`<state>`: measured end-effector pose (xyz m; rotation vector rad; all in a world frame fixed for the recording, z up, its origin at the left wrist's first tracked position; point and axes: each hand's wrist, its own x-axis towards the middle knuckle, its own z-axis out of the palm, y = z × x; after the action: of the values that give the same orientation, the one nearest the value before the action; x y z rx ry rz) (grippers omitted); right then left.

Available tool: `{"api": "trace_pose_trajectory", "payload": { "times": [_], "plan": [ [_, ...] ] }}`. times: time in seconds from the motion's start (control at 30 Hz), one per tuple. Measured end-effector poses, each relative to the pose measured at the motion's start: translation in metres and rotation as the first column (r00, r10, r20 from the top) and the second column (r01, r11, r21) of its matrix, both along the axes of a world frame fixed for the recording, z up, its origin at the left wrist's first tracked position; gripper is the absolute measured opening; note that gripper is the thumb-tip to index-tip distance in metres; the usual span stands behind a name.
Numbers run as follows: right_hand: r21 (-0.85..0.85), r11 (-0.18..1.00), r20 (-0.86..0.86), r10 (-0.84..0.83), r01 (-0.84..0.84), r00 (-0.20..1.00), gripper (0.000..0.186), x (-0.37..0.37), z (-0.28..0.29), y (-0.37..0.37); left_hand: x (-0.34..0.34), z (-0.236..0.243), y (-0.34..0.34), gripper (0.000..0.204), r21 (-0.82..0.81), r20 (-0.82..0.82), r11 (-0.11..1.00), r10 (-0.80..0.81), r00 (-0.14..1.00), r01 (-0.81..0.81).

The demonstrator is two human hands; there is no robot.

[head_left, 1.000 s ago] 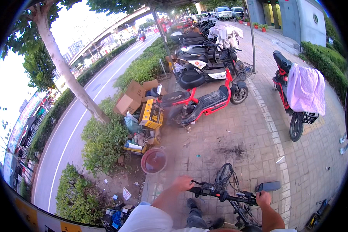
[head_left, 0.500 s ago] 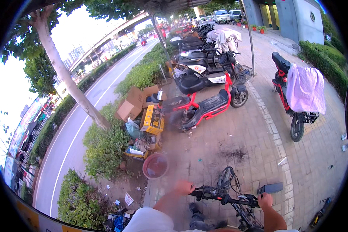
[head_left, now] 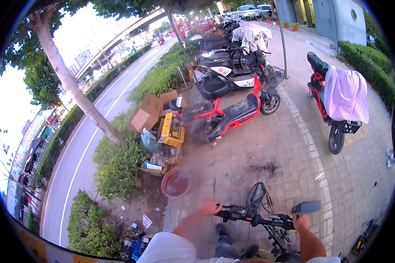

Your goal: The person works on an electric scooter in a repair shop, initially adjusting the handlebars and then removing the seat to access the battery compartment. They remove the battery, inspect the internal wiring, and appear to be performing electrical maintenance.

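My left hand (head_left: 208,207) is wrapped round the left end of a black handlebar (head_left: 255,218), and my right hand (head_left: 301,221) is closed on its right end. The handlebar belongs to a two-wheeler, with loose dark cables (head_left: 260,195) looping ahead of the bar. Its frame (head_left: 280,240) shows only in part below, between my arms. A dark flat block-shaped thing (head_left: 307,206) appears just beyond my right hand; whether it joins the bike I cannot tell. My legs and dark shoes show under the bar.
Ahead stands a red-and-black scooter (head_left: 237,115), with more parked scooters behind it. A reddish tub (head_left: 175,182), cardboard boxes (head_left: 147,113) and a yellow box (head_left: 172,130) sit at left by the bushes. On the right, a pink cloth (head_left: 346,94) drapes another scooter (head_left: 324,105).
The surroundings have shifted slightly up and left in view. Both hands keep their hold on the handlebar, which has barely moved in the picture.
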<state>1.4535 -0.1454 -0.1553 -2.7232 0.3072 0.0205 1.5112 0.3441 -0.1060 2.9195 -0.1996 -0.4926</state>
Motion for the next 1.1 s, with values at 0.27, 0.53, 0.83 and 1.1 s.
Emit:
{"api": "trace_pose_trajectory", "payload": {
  "times": [0.27,0.53,0.83,1.1],
  "plan": [
    [-0.015,0.996,0.075,0.086,-0.085,0.994,0.023,0.002,0.000,-0.002,0.003,0.001,0.002,0.042,0.071,0.041,0.987,-0.144,0.989,0.141],
    [0.005,0.992,-0.037,0.130,-0.130,0.991,0.028,0.003,-0.003,-0.005,0.004,0.005,0.000,0.043,0.028,-0.026,0.992,-0.120,0.992,0.121],
    [-0.052,0.998,-0.232,0.026,-0.039,0.972,0.036,0.012,0.016,0.004,0.001,-0.020,0.012,0.041,-0.021,0.068,0.992,-0.124,0.990,0.126],
    [-0.077,0.996,-0.282,0.028,-0.052,0.959,0.039,0.014,0.021,0.005,-0.001,-0.010,0.006,0.038,-0.002,0.080,0.996,-0.088,0.993,0.089]
  ]
}}
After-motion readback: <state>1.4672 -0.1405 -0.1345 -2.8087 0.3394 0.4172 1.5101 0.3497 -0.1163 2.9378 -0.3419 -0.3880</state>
